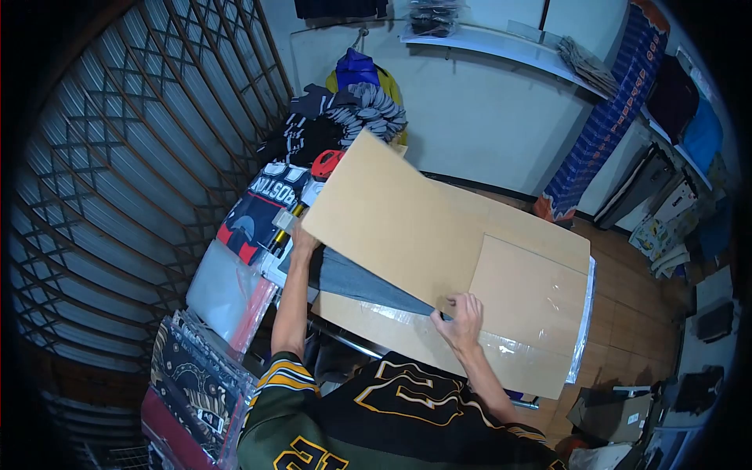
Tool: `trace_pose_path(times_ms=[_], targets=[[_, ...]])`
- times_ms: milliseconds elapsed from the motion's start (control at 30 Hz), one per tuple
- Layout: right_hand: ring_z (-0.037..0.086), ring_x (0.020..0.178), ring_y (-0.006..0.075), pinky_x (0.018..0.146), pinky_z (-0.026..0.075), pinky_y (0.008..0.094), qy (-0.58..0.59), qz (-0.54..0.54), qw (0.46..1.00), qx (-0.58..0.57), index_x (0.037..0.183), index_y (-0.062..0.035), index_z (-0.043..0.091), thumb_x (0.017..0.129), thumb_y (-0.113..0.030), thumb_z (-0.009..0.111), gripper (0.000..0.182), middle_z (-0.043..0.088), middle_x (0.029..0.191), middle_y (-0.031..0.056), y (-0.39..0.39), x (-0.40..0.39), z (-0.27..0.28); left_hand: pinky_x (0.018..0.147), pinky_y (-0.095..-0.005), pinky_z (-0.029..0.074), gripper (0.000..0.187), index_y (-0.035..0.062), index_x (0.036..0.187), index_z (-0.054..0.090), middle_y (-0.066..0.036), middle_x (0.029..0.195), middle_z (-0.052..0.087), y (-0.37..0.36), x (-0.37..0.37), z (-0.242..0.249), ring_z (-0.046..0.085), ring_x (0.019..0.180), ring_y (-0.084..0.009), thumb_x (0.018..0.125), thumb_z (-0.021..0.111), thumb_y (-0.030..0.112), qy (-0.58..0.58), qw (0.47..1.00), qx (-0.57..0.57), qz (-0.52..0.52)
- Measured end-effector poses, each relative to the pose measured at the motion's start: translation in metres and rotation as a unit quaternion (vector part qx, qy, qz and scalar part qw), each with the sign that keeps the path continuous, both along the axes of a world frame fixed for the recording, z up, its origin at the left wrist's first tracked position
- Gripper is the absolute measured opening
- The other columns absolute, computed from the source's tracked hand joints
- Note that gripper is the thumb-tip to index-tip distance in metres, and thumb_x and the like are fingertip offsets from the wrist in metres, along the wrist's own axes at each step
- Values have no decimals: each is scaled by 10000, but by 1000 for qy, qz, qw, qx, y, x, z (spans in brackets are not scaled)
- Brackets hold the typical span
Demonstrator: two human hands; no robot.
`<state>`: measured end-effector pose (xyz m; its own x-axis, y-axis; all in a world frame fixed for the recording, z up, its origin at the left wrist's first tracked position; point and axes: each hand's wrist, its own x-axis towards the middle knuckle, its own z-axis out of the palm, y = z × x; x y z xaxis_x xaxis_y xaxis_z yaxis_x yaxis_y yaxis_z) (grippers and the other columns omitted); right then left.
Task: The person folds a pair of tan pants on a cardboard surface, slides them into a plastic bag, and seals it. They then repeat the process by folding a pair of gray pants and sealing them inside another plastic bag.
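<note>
A flat brown cardboard sheet (392, 219) is tilted over a grey-blue cloth (364, 278), which shows along the sheet's near edge. My left hand (304, 239) grips the sheet's left corner, its fingers partly hidden. At the sheet's near right corner, my right hand (460, 317) is closed with thumb and fingers pinched at the edge, by the cloth's tip. Beneath lies a larger cardboard surface (517, 345) with clear tape on it. Another cardboard piece (529, 286) rests to the right.
Folded dark shirts (262, 207), a red object (327, 163) and a clear plastic bag (223, 282) lie at the left. Packed patterned textiles (196, 384) stand nearer. A metal lattice (117, 157) lines the left, and an open box (615, 415) sits at the lower right.
</note>
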<state>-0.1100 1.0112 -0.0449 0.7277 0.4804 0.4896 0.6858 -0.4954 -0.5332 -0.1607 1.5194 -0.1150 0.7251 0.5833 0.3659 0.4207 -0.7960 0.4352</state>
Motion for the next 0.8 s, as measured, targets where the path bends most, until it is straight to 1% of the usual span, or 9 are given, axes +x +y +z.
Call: trace_pose_path(times_ms=[67,100,233,333,467,533,633,700,800], targets=[[663,770,248,736,519,377,42,-35,998,31,928,-61,675,728,-119,844,268,675,796,79,-15,-3,-6,1063,-612,458,745,-8,1429,531,-267,1361,646,3,16,0,602,1288,-448,896,751,465,107,990,-63,62],[659,696,203,667,518,344,69,-51,995,56,877,-46,669,757,-124,850,231,672,747,72,-22,-5,-12,1090,-612,445,791,9,1436,535,-248,1401,628,-27,20,43,581,1330,-418,854,820,462,136,979,-88,120],[599,534,83,502,476,255,191,-148,958,153,757,2,669,915,-155,801,259,693,661,62,-45,-26,-27,1084,-593,459,753,17,1399,573,-223,1396,640,-19,33,46,584,1335,-399,844,852,444,204,962,-123,131],[607,542,82,541,511,254,324,-166,916,167,809,33,700,992,-159,728,267,722,695,78,-62,-33,-44,1066,-548,485,618,6,1333,637,-238,1337,670,-6,38,33,617,1289,-406,876,823,378,211,956,-141,150],[655,626,97,579,543,255,380,-148,891,200,905,60,710,1018,-177,701,262,737,763,102,-63,-38,-31,1009,-471,533,435,-22,1205,709,-271,1200,717,11,34,20,674,1177,-426,893,780,272,170,972,-94,136],[679,674,110,592,553,260,382,-120,884,241,964,76,710,1004,-174,715,253,747,809,124,-54,-29,-22,1011,-472,529,467,-21,1235,696,-264,1230,711,16,34,20,667,1196,-420,896,780,289,179,969,-94,144],[700,720,147,623,573,278,257,-85,942,198,1045,91,703,984,-156,726,255,755,859,139,-35,4,-34,1003,-478,529,462,-18,1238,693,-259,1227,713,18,33,17,669,1190,-418,897,778,283,178,968,-87,154],[707,717,184,642,579,306,288,-95,928,215,1064,95,704,958,-173,749,292,755,850,137,-16,28,-57,995,-481,533,444,-21,1226,695,-262,1197,720,14,35,18,676,1169,-423,893,778,261,166,971,-76,152],[686,703,178,640,550,318,401,-110,904,99,1002,71,716,921,-203,782,294,750,841,123,9,60,-27,991,-482,537,435,-41,1215,693,-281,1162,723,13,35,17,683,1146,-433,882,781,223,154,975,-66,146]])
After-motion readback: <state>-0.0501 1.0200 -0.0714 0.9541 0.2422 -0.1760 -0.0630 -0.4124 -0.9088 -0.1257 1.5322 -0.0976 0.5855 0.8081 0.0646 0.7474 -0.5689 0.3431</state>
